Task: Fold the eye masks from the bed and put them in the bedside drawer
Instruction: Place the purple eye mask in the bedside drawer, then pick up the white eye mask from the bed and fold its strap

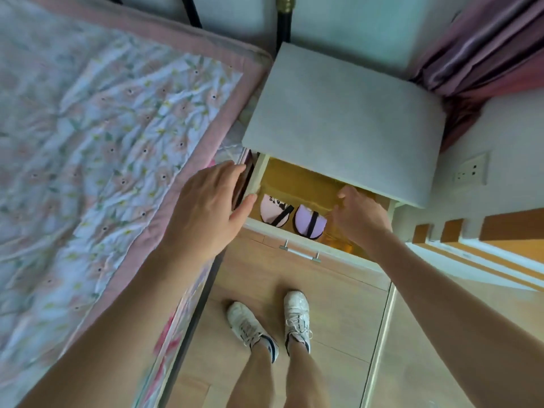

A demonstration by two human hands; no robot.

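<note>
Two folded eye masks, a pale pink one [275,212] and a lilac one [310,222], each crossed by a black strap, lie side by side in the open white bedside drawer [297,245]. My left hand [212,207] rests spread on the drawer's side wall; my right hand [357,216] hovers inside, fingers loosely curled, holding nothing. I judge that shutting the drawer carelessly could catch fingers or shake the folds loose.

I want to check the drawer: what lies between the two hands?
In the head view, two folded eye masks lie between the left hand and right hand: a pink mask and a purple mask.
</note>
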